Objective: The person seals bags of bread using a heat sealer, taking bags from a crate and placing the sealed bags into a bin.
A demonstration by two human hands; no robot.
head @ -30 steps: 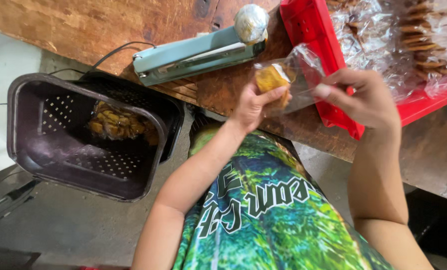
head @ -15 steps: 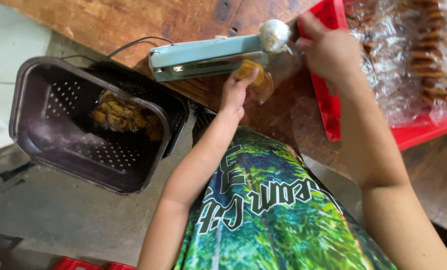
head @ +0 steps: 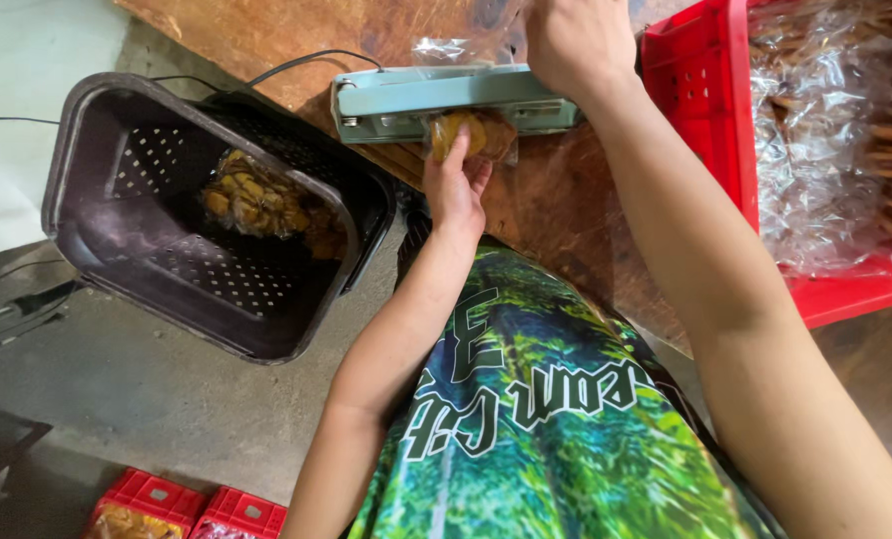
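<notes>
1. Left hand (head: 456,185) grips a small clear bag of golden snacks (head: 471,135), fingers curled around its lower end, holding it against the front of the pale green heat sealer (head: 446,100).
2. Right hand (head: 576,45) presses down on the sealer's arm, palm flat over it (the fingers are cut off by the frame).
3. Dark perforated basket (head: 117,260) sits left, more packed snacks inside; red crate (head: 695,110) sits right.

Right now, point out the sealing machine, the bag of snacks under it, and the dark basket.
sealing machine (head: 406,100), head view, on its pale green bar left of the right hand.
bag of snacks (head: 476,135), head view, on the clear bag's yellow contents.
dark basket (head: 97,215), head view, on its perforated inner wall.
</notes>
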